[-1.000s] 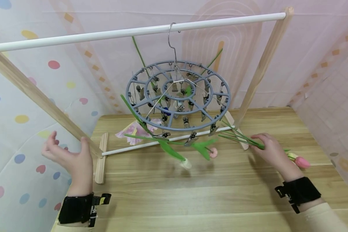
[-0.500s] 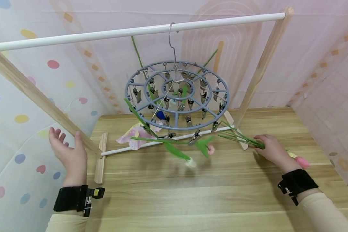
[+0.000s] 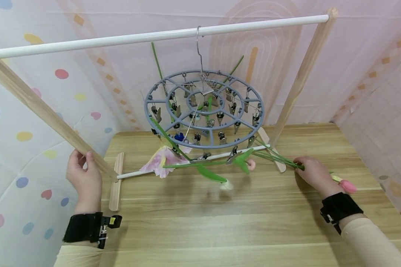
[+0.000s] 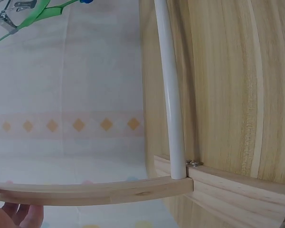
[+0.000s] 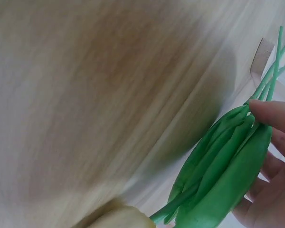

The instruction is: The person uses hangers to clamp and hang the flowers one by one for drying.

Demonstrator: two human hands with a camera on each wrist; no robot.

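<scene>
Since a second ago my left hand (image 3: 84, 177) has closed in from open air onto the slanted wooden leg (image 3: 46, 111) of the drying rack, and its fingers now curl round that leg just above the rack's wooden foot (image 3: 115, 181). Meanwhile the round grey clip hanger (image 3: 204, 109) has turned a little on the white top rail (image 3: 153, 36), carrying its clipped flowers with it; the pink bloom (image 3: 163, 161) now hangs below the hanger's left rim.

My right hand (image 3: 315, 175) rests on the wooden table (image 3: 220, 226) to the right of the hanger, thumb and fingers pinching a bunch of green flower stems (image 3: 275, 157). Those stems run from my fingers up toward the hanger's right edge, and their pink tulip head (image 3: 347, 186) lies behind my wrist. From the right wrist camera, my fingertips (image 5: 273, 116) press the long green leaves (image 5: 223, 171) together.

A white lower rail (image 3: 187, 162) crosses beneath the hanger.
</scene>
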